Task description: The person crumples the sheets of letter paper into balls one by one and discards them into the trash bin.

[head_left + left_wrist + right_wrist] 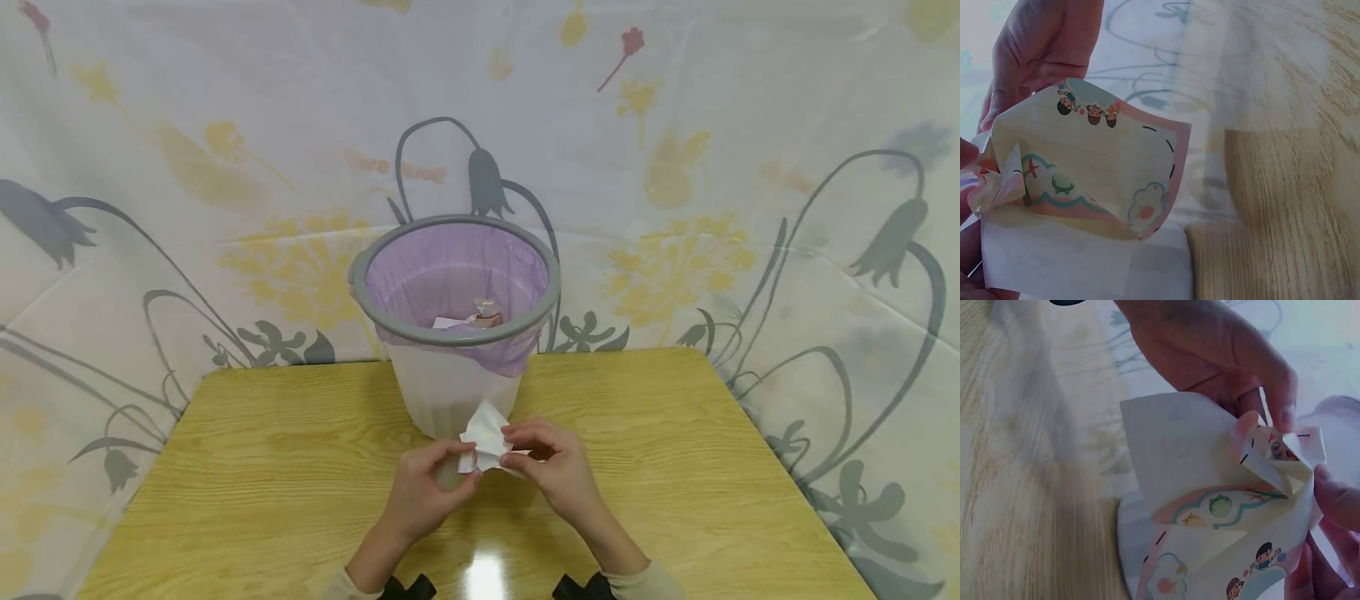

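Note:
A partly crumpled sheet of note paper (486,435) is held between both hands above the table, just in front of the bin. My left hand (422,493) pinches its left edge between thumb and fingertips. On the right side, my right hand (557,473) pinches it the same way. The left wrist view shows the sheet's (1094,159) printed face, with a pink border, faint lines and small cartoon children. Its plain white back and a bunched, folded corner appear on the paper (1188,447) in the right wrist view.
Behind the hands, a white bin (442,387) with a grey rim stands on the wooden table (262,467). A purple bag (420,279) lines it, and crumpled paper scraps (487,315) lie inside. A flower-patterned curtain (675,125) hangs behind the table.

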The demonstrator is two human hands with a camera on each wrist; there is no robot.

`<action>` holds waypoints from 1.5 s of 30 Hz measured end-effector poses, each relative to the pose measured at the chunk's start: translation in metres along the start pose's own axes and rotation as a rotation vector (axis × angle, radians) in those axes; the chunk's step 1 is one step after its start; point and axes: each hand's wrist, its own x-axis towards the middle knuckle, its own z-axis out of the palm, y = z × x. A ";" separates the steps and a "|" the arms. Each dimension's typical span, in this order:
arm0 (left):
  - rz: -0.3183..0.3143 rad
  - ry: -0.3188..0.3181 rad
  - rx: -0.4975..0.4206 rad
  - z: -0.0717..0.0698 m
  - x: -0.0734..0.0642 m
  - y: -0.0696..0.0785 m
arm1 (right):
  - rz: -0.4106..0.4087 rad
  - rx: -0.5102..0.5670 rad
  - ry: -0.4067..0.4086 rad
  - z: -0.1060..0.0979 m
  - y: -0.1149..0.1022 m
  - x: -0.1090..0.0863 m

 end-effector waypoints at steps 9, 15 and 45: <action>0.111 -0.050 -0.047 -0.002 0.004 -0.004 | -0.017 -0.116 -0.018 -0.004 0.004 0.002; 0.175 -0.072 -0.051 -0.002 0.004 -0.009 | -0.046 -0.085 -0.145 -0.009 0.005 0.005; 0.252 -0.007 -0.036 -0.005 0.017 -0.012 | 0.025 -0.027 -0.148 -0.003 -0.002 0.002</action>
